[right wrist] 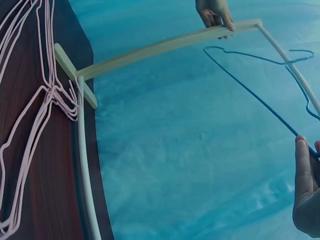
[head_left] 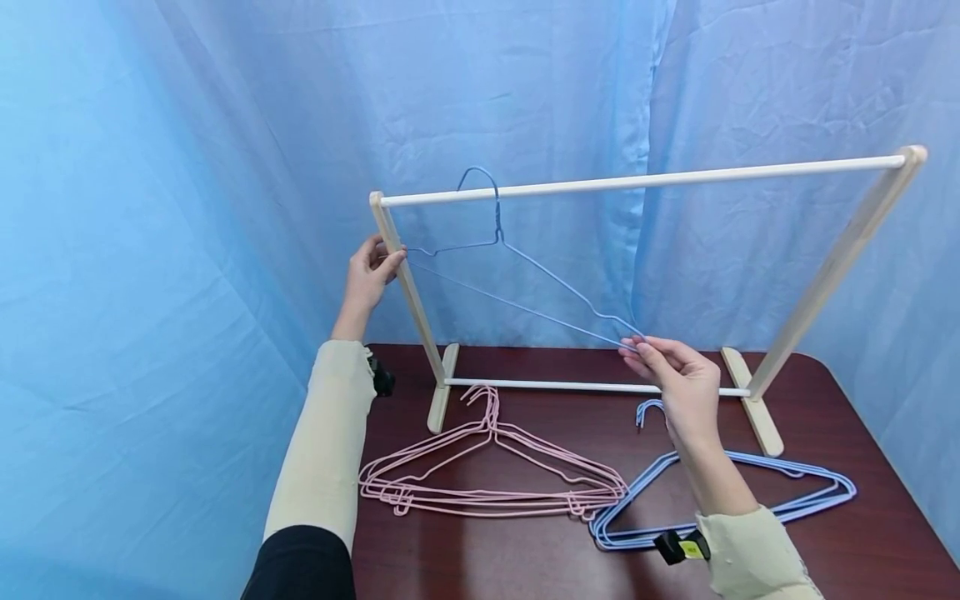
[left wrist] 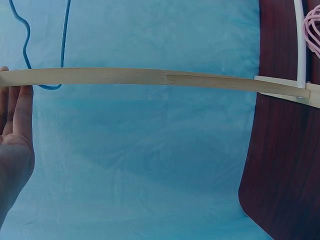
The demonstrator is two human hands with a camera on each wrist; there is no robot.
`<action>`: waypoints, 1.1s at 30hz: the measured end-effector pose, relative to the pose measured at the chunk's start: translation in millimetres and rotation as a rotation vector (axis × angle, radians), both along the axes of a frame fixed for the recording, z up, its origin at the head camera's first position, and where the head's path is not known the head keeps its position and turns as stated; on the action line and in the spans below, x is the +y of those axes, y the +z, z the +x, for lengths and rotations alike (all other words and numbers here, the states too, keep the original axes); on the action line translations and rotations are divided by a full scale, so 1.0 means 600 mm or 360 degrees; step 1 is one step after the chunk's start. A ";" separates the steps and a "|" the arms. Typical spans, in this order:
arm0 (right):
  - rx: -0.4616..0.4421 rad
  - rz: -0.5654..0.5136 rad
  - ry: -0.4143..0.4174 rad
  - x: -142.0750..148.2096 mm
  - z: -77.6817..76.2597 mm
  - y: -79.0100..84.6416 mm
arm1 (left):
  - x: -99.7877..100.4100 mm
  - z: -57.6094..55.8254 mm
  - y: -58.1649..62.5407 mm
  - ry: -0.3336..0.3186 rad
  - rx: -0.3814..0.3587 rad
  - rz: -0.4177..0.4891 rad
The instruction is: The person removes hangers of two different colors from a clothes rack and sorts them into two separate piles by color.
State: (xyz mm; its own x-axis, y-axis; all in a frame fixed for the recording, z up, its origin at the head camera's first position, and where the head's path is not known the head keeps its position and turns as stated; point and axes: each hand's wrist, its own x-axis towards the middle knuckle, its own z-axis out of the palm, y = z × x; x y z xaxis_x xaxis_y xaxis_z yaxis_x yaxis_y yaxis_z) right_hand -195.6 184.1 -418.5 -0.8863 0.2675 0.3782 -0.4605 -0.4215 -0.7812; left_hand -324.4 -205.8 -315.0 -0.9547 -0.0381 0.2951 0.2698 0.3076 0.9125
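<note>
A blue wire hanger has its hook over the white top rail of a small clothes rack, near the left end. My right hand pinches the hanger's right corner, pulled low so the hanger tilts. In the right wrist view, that hand shows at the right edge with the wire between its fingers. My left hand grips the rack's left wooden post below its top. The hanger's left end passes beside that post and sticks out past it in the left wrist view.
Several pink hangers lie stacked on the dark wooden table in front of the rack. To their right, several blue hangers lie partly under my right forearm. A light blue curtain hangs behind and on both sides.
</note>
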 end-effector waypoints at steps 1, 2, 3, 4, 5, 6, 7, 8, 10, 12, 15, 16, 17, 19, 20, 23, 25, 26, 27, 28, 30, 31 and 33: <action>0.0002 -0.0013 0.0006 0.004 0.002 0.000 | 0.000 0.000 0.000 -0.0002 0.0002 0.0002; 0.0010 -0.0025 0.0016 0.008 0.005 0.000 | -0.001 -0.001 -0.001 -0.0004 0.0002 0.0006; 0.0015 -0.0037 0.0028 0.013 0.007 -0.001 | -0.002 -0.001 -0.001 -0.0004 0.0001 0.0007; 0.0020 -0.0037 0.0029 0.018 0.010 -0.002 | -0.002 0.000 -0.001 -0.0005 -0.0003 0.0009; 0.0030 -0.0039 0.0039 0.023 0.013 -0.004 | -0.002 0.000 -0.002 -0.0004 -0.0005 0.0007; 0.0041 -0.0044 0.0047 0.028 0.016 -0.006 | -0.003 0.000 -0.002 -0.0003 -0.0009 0.0007; 0.0046 -0.0041 0.0048 0.034 0.018 -0.008 | -0.003 0.001 -0.002 -0.0003 -0.0012 0.0010; 0.0050 -0.0033 0.0046 0.039 0.021 -0.011 | -0.003 0.001 -0.002 -0.0003 -0.0015 0.0012; 0.0057 -0.0028 0.0033 0.050 0.026 -0.016 | -0.002 0.003 -0.002 -0.0001 -0.0015 0.0010; 0.0065 -0.0032 0.0020 0.059 0.031 -0.020 | -0.001 0.004 -0.001 0.0002 -0.0011 -0.0001; 0.0076 -0.0035 -0.0010 0.073 0.039 -0.027 | 0.001 0.005 0.000 0.0002 -0.0005 -0.0019; 0.0069 -0.0021 -0.0034 0.078 0.041 -0.029 | 0.001 0.005 0.001 0.0000 -0.0002 -0.0021; 0.0050 -0.0003 -0.0056 0.083 0.044 -0.030 | 0.001 0.005 0.001 -0.0002 -0.0001 -0.0022; 0.0009 0.0039 -0.0105 0.095 0.050 -0.035 | 0.002 0.005 0.001 -0.0007 -0.0002 -0.0015; -0.0009 0.0056 -0.0126 0.101 0.052 -0.037 | 0.002 0.004 0.001 -0.0009 -0.0003 -0.0012; -0.0053 0.0078 -0.0166 0.121 0.060 -0.046 | 0.003 0.005 0.002 -0.0007 -0.0003 -0.0010; -0.0067 0.0072 -0.0189 0.135 0.064 -0.053 | 0.004 0.005 0.003 -0.0004 -0.0003 -0.0014; -0.0077 0.0057 -0.0195 0.143 0.066 -0.057 | 0.004 0.006 0.003 -0.0003 -0.0001 -0.0013; -0.0094 0.0044 -0.0210 0.151 0.068 -0.060 | 0.005 0.007 0.004 -0.0003 0.0000 -0.0012; -0.0110 0.0032 -0.0226 0.159 0.069 -0.063 | 0.005 0.007 0.004 -0.0004 0.0000 -0.0010; -0.0140 -0.0004 -0.0243 0.175 0.072 -0.068 | 0.005 0.008 0.005 -0.0004 0.0002 -0.0014; -0.0148 -0.0028 -0.0239 0.184 0.074 -0.070 | 0.005 0.008 0.006 -0.0006 0.0002 -0.0012; -0.0169 -0.0060 -0.0221 0.203 0.077 -0.075 | 0.005 0.008 0.007 -0.0007 0.0004 -0.0010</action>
